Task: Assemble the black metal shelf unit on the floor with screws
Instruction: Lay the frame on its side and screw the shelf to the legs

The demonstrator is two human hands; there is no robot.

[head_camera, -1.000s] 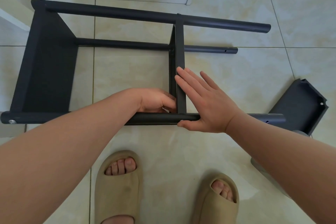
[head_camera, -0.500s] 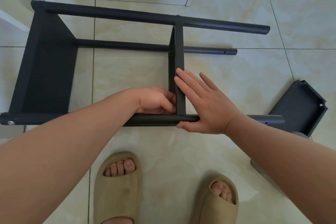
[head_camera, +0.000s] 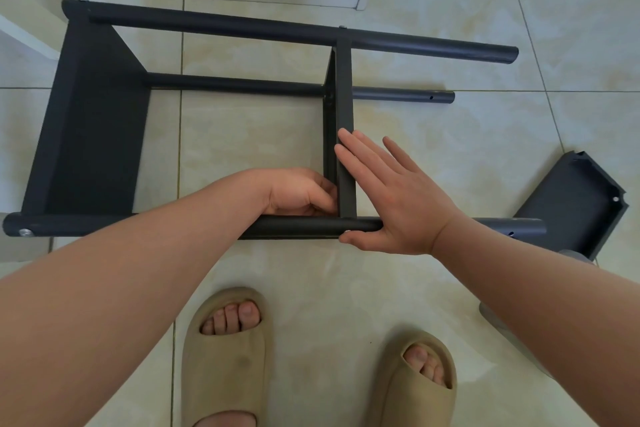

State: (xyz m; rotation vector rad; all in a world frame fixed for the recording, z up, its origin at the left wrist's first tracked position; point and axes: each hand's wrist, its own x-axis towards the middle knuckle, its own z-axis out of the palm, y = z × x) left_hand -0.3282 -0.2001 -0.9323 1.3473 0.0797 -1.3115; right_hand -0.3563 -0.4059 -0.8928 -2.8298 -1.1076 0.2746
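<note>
The black metal shelf unit (head_camera: 97,135) lies on its side on the beige tiled floor (head_camera: 450,156). Right hand (head_camera: 398,204) presses the middle panel (head_camera: 344,87), grip wide and flat. Left hand (head_camera: 298,192) curls at the corner, and I can't tell what its grip holds.

The shelf unit (head_camera: 100,135) and the loose shelf panel (head_camera: 575,204) are matte black. The floor (head_camera: 450,156) is cream tile, faintly marbled, with grey grout lines. The slippers (head_camera: 225,357) are plain beige.
</note>
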